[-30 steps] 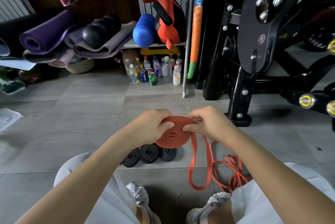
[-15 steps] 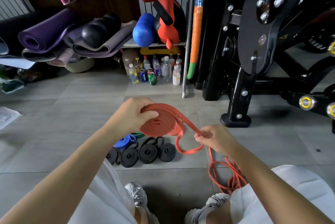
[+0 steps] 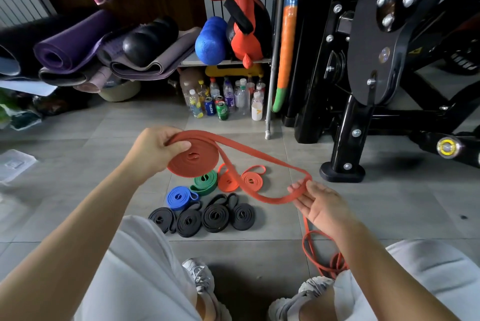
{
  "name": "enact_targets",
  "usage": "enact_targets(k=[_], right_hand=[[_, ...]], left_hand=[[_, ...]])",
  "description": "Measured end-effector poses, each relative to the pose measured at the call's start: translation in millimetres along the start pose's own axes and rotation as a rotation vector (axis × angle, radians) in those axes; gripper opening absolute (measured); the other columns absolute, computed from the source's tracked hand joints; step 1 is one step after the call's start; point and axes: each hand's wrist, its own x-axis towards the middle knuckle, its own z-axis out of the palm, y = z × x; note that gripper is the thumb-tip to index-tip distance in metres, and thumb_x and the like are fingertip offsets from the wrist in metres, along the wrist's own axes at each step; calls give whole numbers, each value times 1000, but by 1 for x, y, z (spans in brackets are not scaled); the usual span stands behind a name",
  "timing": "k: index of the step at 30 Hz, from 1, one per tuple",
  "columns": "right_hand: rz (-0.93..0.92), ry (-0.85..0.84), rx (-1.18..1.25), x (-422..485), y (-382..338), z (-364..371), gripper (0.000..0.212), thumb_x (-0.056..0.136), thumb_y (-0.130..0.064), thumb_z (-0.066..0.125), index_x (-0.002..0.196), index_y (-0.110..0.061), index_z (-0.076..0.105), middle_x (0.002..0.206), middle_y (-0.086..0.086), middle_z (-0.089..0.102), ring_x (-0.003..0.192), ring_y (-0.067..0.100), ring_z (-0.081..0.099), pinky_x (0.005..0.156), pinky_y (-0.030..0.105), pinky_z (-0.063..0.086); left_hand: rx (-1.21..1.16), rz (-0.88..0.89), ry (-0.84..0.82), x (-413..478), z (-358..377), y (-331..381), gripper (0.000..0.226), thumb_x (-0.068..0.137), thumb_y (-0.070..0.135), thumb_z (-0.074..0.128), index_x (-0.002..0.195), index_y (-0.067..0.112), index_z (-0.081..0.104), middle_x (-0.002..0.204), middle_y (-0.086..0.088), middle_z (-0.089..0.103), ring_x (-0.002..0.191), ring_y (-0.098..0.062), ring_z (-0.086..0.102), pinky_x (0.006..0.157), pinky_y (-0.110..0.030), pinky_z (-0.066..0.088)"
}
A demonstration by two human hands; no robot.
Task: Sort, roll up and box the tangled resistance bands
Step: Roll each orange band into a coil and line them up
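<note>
My left hand (image 3: 153,150) pinches a flat coil of red-orange resistance band (image 3: 193,158) above the floor. The band's loose loop runs right to my right hand (image 3: 320,203), whose fingers hold its end. On the tiles below lie rolled bands: several black rolls (image 3: 215,216), a blue roll (image 3: 180,197), a green roll (image 3: 205,181) and two small orange rolls (image 3: 250,179). A thin orange band (image 3: 322,255) lies loose and tangled by my right foot.
A clear plastic box (image 3: 14,164) sits on the floor at the far left. Bottles and cans (image 3: 223,102) stand under a shelf. Rolled mats (image 3: 78,47) pile at the back left. A black gym machine foot (image 3: 342,172) stands at the right.
My hands have drawn apart: the left lifted the coil up and left, the right pulled the loose loop out to the right and down. More rolled bands on the floor came into sight.
</note>
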Motion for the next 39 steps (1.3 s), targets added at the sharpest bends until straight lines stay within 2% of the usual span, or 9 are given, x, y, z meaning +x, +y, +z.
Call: enact_targets(k=[3, 6, 9, 14, 17, 20, 26, 33, 39], right_hand=[[17, -32, 215, -2, -2, 4, 27, 92, -19, 44, 71, -11, 60, 62, -2, 61, 76, 18, 71, 81, 38, 53], [36, 1, 200, -7, -7, 8, 27, 76, -26, 50, 52, -14, 55, 47, -2, 40, 55, 19, 58, 82, 36, 44], [78, 60, 104, -6, -9, 10, 39, 88, -28, 46, 52, -13, 50, 52, 2, 44, 62, 22, 52, 79, 34, 45], [101, 305, -657, -2, -9, 13, 25, 93, -18, 52, 90, 3, 65, 90, 19, 66, 88, 29, 62, 89, 32, 45], [-106, 169, -1105, -9, -8, 28, 37, 93, -23, 57, 104, 12, 63, 85, 24, 61, 83, 31, 60, 66, 25, 38], [-349, -57, -1007, -23, -8, 66, 18, 83, -22, 70, 93, -7, 72, 93, 17, 70, 76, 13, 66, 69, 18, 49], [-542, -296, -1170, -29, -12, 97, 27, 71, -28, 80, 90, -43, 67, 83, -20, 69, 83, -2, 64, 79, 13, 48], [-530, -325, -1058, -30, -13, 88, 26, 75, -17, 78, 80, -42, 71, 84, -11, 74, 80, 5, 69, 81, 22, 53], [-506, -323, -924, -31, -12, 73, 24, 76, -10, 76, 83, -33, 73, 89, -5, 75, 87, 12, 71, 83, 24, 54]], left_hand=[[-2, -27, 21, -1, -1, -6, 18, 84, 12, 68, 86, 30, 66, 73, 12, 67, 58, 3, 61, 51, -11, 41], [14, -32, 15, -2, -3, -9, 18, 85, 12, 67, 86, 30, 66, 73, 12, 67, 56, 4, 59, 49, -9, 39], [31, -13, -17, -4, -4, -6, 16, 85, 11, 67, 90, 26, 68, 74, 13, 67, 61, 3, 59, 55, -14, 41], [92, 54, -175, -10, 4, 11, 20, 84, 11, 69, 84, 31, 66, 81, 11, 70, 75, -8, 66, 71, -23, 50], [216, 112, -291, -15, 21, 22, 21, 84, 17, 69, 79, 36, 62, 75, 21, 65, 68, 8, 61, 60, -8, 45], [309, 169, -356, -19, 39, 30, 7, 84, 23, 67, 88, 29, 67, 76, 22, 63, 71, 3, 61, 58, -5, 42], [355, 218, -411, -24, 51, 43, 13, 84, 24, 67, 97, 25, 69, 85, 12, 67, 80, -8, 63, 73, -25, 51], [92, 159, -388, -27, 48, 43, 17, 80, 17, 73, 82, 33, 70, 73, 19, 70, 70, 0, 66, 66, -19, 53], [-311, -29, -426, -32, 49, 42, 21, 68, 15, 78, 88, 19, 72, 80, -1, 75, 75, -15, 72, 62, -20, 55]])
